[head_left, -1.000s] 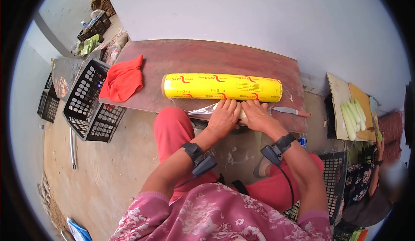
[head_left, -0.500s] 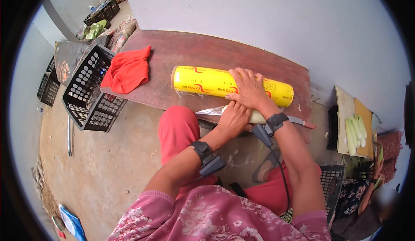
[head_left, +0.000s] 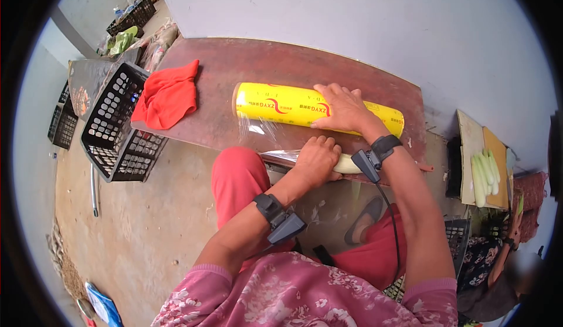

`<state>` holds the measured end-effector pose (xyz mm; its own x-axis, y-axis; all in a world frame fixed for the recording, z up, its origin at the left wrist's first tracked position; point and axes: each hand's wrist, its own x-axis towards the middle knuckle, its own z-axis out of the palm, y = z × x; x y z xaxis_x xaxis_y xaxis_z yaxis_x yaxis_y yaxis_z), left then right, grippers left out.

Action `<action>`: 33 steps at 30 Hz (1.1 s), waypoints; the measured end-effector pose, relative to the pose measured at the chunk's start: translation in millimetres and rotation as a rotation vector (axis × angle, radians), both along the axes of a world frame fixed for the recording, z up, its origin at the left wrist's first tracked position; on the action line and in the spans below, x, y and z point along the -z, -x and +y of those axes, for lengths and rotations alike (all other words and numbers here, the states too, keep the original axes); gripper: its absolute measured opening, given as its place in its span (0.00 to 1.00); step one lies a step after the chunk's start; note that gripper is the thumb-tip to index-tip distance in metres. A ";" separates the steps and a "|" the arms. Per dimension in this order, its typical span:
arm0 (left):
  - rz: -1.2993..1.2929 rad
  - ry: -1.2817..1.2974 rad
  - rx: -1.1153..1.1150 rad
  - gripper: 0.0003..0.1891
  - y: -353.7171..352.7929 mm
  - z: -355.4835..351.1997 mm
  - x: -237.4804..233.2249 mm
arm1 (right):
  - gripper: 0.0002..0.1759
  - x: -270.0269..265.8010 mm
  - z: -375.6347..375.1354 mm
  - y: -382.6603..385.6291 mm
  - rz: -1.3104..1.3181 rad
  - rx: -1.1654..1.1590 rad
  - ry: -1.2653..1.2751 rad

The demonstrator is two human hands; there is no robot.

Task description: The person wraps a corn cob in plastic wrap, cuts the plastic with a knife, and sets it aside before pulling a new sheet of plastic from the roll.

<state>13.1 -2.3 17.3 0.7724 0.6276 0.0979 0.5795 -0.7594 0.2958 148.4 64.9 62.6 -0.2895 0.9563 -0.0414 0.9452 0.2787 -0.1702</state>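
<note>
A yellow roll of cling film (head_left: pixel 281 105) lies across the dark red table (head_left: pixel 252 57). My right hand (head_left: pixel 345 111) rests on top of the roll with its fingers apart. Nearer to me, at the table's front edge, my left hand (head_left: pixel 318 160) is wrapped round a pale green vegetable (head_left: pixel 347 164). Clear film (head_left: pixel 258 134) stretches from the roll down towards the vegetable. The fingertips of my left hand are partly hidden. Beyond my right wrist, a knife's reddish handle (head_left: pixel 424 167) shows.
A red cloth (head_left: pixel 170 95) lies at the table's left end beside black crates (head_left: pixel 111 113). On the right, long pale vegetables (head_left: pixel 484 177) rest on a board (head_left: pixel 467 157). Another person (head_left: pixel 484 262) is at the lower right. A blue and white bag (head_left: pixel 101 305) lies on the floor.
The roll has turned under my right hand, and more film shows in front of it. My left hand and the vegetable have shifted slightly.
</note>
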 end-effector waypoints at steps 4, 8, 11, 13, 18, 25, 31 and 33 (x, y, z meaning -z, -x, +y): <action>-0.028 0.015 -0.005 0.28 -1.9 3.6 -0.4 | 0.45 12.6 1.8 -12.0 0.080 -0.073 -0.152; -0.038 0.034 -0.018 0.29 -3.3 4.7 2.7 | 0.43 38.8 -5.2 -9.8 -0.069 -0.062 -0.404; -0.128 -0.038 -0.006 0.28 -3.2 3.1 12.4 | 0.47 29.7 -21.8 0.7 -0.138 -0.060 -0.450; -0.190 -0.146 0.018 0.27 -2.9 4.5 18.4 | 0.49 27.6 -16.5 -0.6 -0.190 -0.046 -0.397; -0.048 0.033 0.057 0.27 5.4 0.2 6.7 | 0.55 2.1 0.1 1.2 -0.192 0.041 0.012; -0.085 0.099 0.093 0.26 15.0 -7.4 2.1 | 0.55 -12.4 13.6 -30.2 0.042 0.103 0.238; -0.026 0.155 0.099 0.27 11.8 -4.0 -0.7 | 0.37 24.5 -8.1 -38.9 0.035 0.088 -0.272; 0.007 0.162 0.095 0.28 8.8 -4.0 0.3 | 0.33 29.0 -15.5 -36.2 0.018 0.061 -0.356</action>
<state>4.3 -6.4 17.0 0.8290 0.5592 -0.0045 0.5103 -0.7533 0.4149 184.7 49.4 33.7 -0.2292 0.9254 0.3018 0.9595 0.2669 -0.0897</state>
